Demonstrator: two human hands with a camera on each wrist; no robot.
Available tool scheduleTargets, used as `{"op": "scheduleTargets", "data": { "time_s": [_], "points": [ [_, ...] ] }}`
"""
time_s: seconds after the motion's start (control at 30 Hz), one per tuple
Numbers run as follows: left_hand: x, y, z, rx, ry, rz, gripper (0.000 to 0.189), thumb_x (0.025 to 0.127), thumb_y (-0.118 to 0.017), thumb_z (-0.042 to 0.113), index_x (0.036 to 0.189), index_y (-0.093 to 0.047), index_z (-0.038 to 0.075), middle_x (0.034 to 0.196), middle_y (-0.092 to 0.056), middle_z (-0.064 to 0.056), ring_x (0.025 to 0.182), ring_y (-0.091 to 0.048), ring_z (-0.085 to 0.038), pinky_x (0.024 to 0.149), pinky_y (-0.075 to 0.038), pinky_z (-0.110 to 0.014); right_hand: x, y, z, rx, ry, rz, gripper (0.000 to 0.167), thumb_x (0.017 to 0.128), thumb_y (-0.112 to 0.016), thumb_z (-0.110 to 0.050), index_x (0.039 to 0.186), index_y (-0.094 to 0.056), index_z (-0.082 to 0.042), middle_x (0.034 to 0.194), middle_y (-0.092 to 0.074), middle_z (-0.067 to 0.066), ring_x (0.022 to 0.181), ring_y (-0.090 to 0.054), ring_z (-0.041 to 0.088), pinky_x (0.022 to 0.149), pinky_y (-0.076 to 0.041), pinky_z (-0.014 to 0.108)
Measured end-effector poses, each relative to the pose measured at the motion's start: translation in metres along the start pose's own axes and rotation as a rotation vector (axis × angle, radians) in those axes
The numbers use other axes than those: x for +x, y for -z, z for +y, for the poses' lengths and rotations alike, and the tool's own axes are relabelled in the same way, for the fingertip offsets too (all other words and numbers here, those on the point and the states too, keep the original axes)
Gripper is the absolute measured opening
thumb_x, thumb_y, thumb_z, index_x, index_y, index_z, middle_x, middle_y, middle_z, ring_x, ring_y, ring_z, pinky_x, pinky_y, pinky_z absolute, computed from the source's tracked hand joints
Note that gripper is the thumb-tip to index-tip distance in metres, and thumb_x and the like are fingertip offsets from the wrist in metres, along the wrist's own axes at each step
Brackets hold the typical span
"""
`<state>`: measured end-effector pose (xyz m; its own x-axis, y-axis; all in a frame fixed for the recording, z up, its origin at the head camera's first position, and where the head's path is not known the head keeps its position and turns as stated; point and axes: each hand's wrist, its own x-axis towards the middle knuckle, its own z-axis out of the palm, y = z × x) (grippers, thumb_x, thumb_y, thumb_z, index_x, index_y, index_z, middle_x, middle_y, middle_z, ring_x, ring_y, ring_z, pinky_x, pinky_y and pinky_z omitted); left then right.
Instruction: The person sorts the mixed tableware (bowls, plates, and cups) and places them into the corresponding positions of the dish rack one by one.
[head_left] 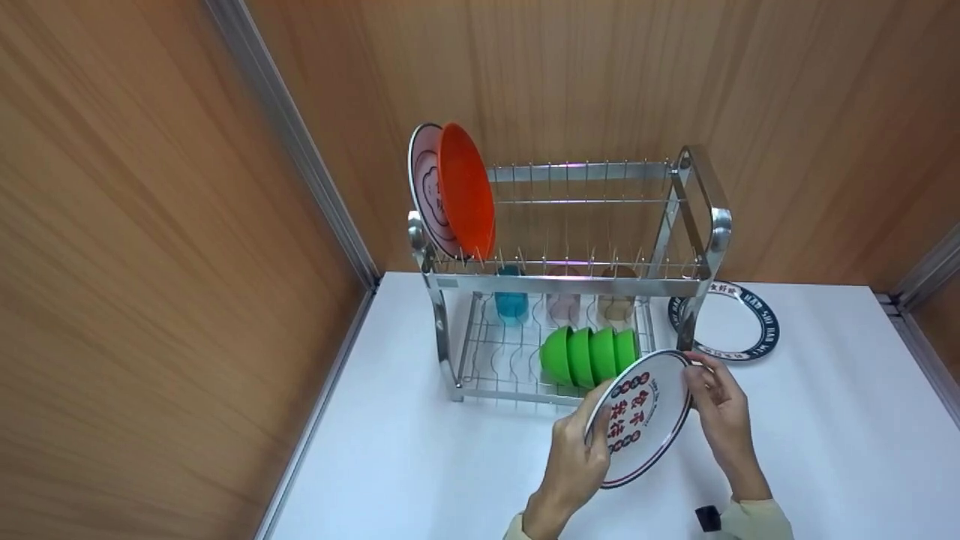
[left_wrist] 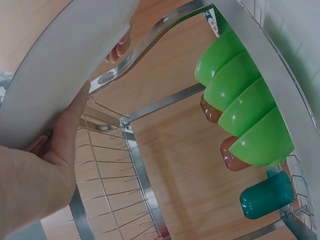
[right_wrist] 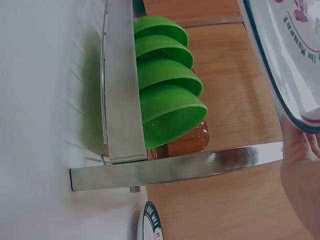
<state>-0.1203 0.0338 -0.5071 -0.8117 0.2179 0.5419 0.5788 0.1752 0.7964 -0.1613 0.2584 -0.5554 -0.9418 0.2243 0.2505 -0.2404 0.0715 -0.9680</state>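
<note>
A white plate point(head_left: 651, 427) with red lettering and a dark rim is held tilted between both hands in front of the rack. My left hand point(head_left: 574, 459) grips its left edge, thumb over the printed face. At the upper right edge, my right hand point(head_left: 721, 411) pinches the rim between thumb and fingers. The left wrist view shows the plate's pale underside point(left_wrist: 65, 65) and the left hand point(left_wrist: 50, 155) against it. Part of the printed face point(right_wrist: 295, 60) appears in the right wrist view, with the right hand point(right_wrist: 302, 175) below it.
A two-tier metal dish rack point(head_left: 562, 285) carries an orange-red plate point(head_left: 466, 191) and a patterned plate point(head_left: 426, 172) upper left. Below are several nested green bowls point(head_left: 559, 356), a teal cup point(head_left: 511, 304) and two other cups. A dark-rimmed plate point(head_left: 766, 330) lies on the white table behind the right leg.
</note>
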Motion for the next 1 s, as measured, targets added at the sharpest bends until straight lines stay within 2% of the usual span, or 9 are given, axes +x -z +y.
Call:
{"op": "scheduleTargets", "data": {
  "time_s": [0.17, 0.3, 0.53, 0.73, 1.0],
  "points": [
    [0.002, 0.005, 0.004, 0.023, -0.045, 0.026, 0.038, 0.111, -0.041, 0.006, 0.147, -0.051, 0.01, 0.126, -0.07, -0.015, 0.108, -0.071, -0.022, 0.081, -0.058, -0.021, 0.002, 0.002, 0.001, 0.065, 0.005, -0.013, 0.039, 0.106, -0.056, -0.006, 0.141, -0.049, 0.006, 0.12, -0.068, 0.002, 0.1, -0.07, 0.011, 0.078, -0.061, 0.028],
    [0.004, 0.011, 0.006, 0.036, -0.061, 0.044, 0.039, 0.11, -0.042, 0.004, 0.147, -0.051, 0.011, 0.127, -0.07, -0.015, 0.109, -0.071, -0.023, 0.082, -0.058, -0.022, 0.004, 0.004, 0.001, 0.074, -0.005, -0.011, 0.04, 0.104, -0.059, -0.007, 0.141, -0.049, 0.005, 0.119, -0.068, 0.003, 0.099, -0.072, 0.013, 0.079, -0.061, 0.031],
    [0.008, 0.023, 0.008, 0.041, -0.039, 0.074, 0.04, 0.11, -0.043, 0.004, 0.148, -0.051, 0.012, 0.127, -0.07, -0.015, 0.108, -0.072, -0.024, 0.081, -0.059, -0.024, 0.006, 0.009, 0.002, 0.068, -0.023, -0.036, 0.042, 0.105, -0.061, -0.014, 0.141, -0.049, 0.003, 0.122, -0.065, 0.021, 0.099, -0.073, 0.017, 0.083, -0.06, 0.034],
    [0.01, 0.032, 0.01, 0.038, -0.032, 0.099, 0.039, 0.11, -0.044, 0.005, 0.148, -0.05, 0.01, 0.13, -0.068, -0.015, 0.109, -0.071, -0.027, 0.082, -0.059, -0.027, 0.008, 0.015, 0.003, 0.039, 0.001, -0.02, 0.04, 0.105, -0.059, -0.011, 0.14, -0.05, 0.005, 0.121, -0.066, 0.016, 0.102, -0.071, 0.016, 0.087, -0.058, 0.028],
    [0.014, 0.044, 0.013, 0.02, -0.081, 0.175, 0.04, 0.108, -0.047, 0.002, 0.147, -0.052, 0.009, 0.13, -0.069, -0.016, 0.108, -0.072, -0.031, 0.082, -0.06, -0.032, 0.012, 0.028, 0.01, -0.01, 0.015, 0.031, 0.037, 0.105, -0.059, -0.009, 0.138, -0.051, 0.006, 0.121, -0.066, 0.01, 0.106, -0.068, 0.013, 0.09, -0.056, 0.022]
  ]
}}
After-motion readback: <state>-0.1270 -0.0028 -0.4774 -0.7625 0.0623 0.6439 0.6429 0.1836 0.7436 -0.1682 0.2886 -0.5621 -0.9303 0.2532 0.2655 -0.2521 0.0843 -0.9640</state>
